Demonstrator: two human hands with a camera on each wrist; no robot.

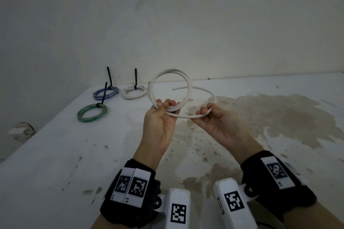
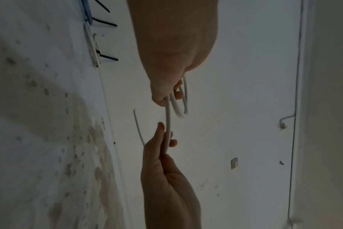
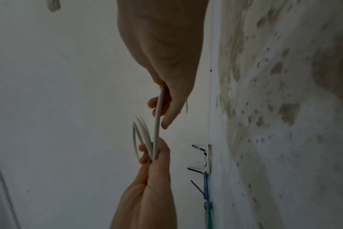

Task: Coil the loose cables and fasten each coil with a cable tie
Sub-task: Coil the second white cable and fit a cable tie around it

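Observation:
Above the table I hold a white cable (image 1: pixel 190 87), partly wound into two or three upright loops. My left hand (image 1: pixel 165 106) grips the bottom of the loops in its curled fingers (image 2: pixel 179 94). A short way to its right, my right hand (image 1: pixel 205 110) pinches a single strand running out of the coil (image 3: pixel 157 124). Beyond the right hand the cable arcs back, and its free end (image 1: pixel 173 89) hangs behind the loops. At the back left lie a blue coil (image 1: pixel 106 93), a white coil (image 1: pixel 135 93) and a green coil (image 1: pixel 92 112), each fastened with a black cable tie.
The white table (image 1: pixel 74 154) has a large brown stain (image 1: pixel 270 117) across its right half. Its left edge drops off beside a pale wall. A small whitish object (image 1: pixel 22 130) lies below that edge. The wall runs close behind the tied coils.

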